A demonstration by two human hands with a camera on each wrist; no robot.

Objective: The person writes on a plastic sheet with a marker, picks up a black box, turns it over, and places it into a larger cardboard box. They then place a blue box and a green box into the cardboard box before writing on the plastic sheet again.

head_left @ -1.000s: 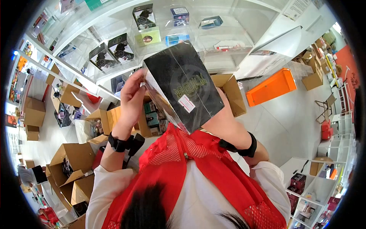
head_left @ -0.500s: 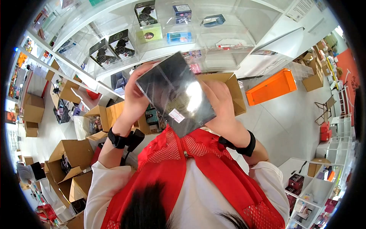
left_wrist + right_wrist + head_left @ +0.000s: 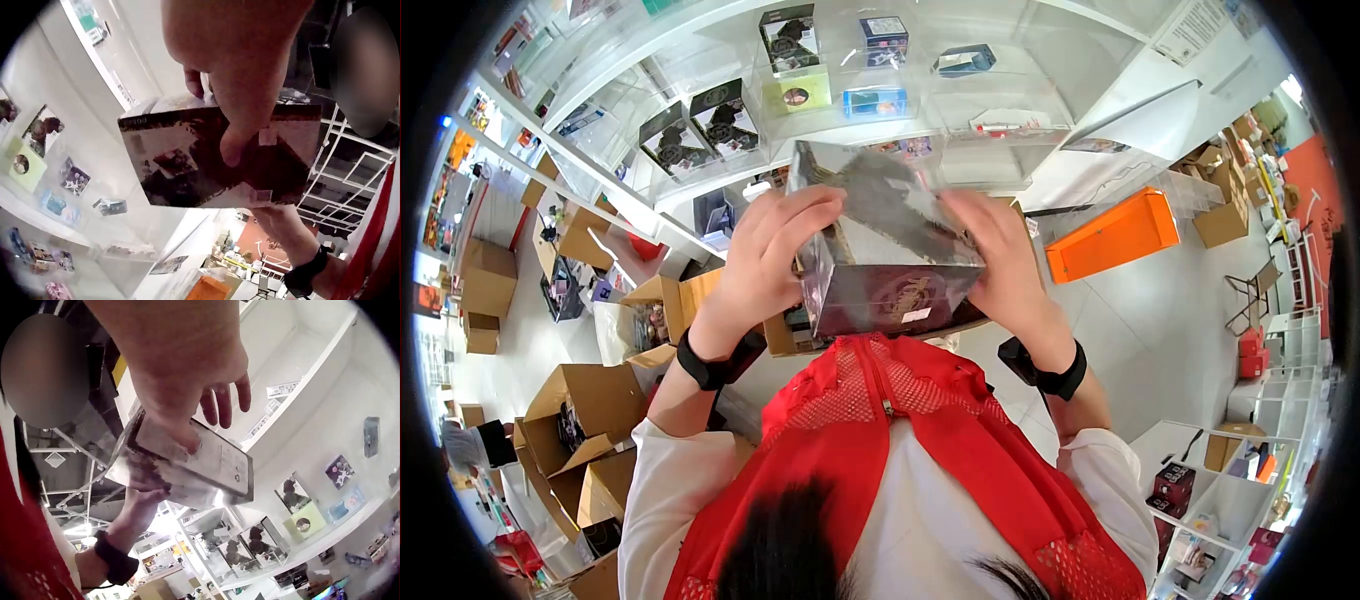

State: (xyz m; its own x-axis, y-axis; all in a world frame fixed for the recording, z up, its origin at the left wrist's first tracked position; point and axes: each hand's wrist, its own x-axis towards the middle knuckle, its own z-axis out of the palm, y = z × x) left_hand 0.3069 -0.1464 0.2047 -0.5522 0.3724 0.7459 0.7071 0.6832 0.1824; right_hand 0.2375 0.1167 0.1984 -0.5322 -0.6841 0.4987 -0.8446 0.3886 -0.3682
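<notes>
Head view: a rectangular box (image 3: 887, 245), wrapped in glossy clear film, is held in front of the red mesh vest (image 3: 1020, 450). It is gripped from opposite sides by the left hand (image 3: 765, 250) and the right hand (image 3: 1002, 258), fingers clamped on it. A cardboard carton (image 3: 780, 337) beneath is largely hidden. Small print is blurred in both wrist views.

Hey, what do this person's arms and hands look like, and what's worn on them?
White sleeves end around the elbows. A black strap circles each wrist, with a small, dark, blocky device attached. The left grip and right grip have no gloves.
</notes>
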